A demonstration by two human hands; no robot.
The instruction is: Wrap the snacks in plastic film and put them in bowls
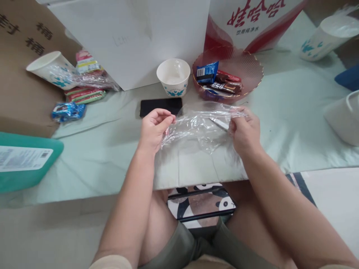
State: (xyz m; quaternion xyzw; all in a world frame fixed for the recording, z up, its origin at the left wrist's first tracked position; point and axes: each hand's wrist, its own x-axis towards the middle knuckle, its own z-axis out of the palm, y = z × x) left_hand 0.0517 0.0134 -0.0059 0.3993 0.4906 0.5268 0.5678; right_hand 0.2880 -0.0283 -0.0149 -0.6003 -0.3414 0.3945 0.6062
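A crinkled sheet of clear plastic wrap [199,121] is stretched between my two hands above the front of the table. My left hand [153,129] pinches its left end between thumb and fingers. At the other end, my right hand [246,130] is closed on the wrap. A narrow silver blade-like piece [220,123] shows beside my right fingers; I cannot tell whether that hand holds it or it lies behind the film. Just beyond my left hand lies a black phone [159,106], partly covered by my fingers. A white paper cup [174,78] stands behind the phone.
Wrapped snacks fill part of a pink ribbed bowl [254,80]. At left are a tilted paper cup [46,63], snack packets [86,95] and a green container [30,175]. Another film-covered cup [322,41] and a white mug [343,119] are at right. Boxes [134,41] line the back.
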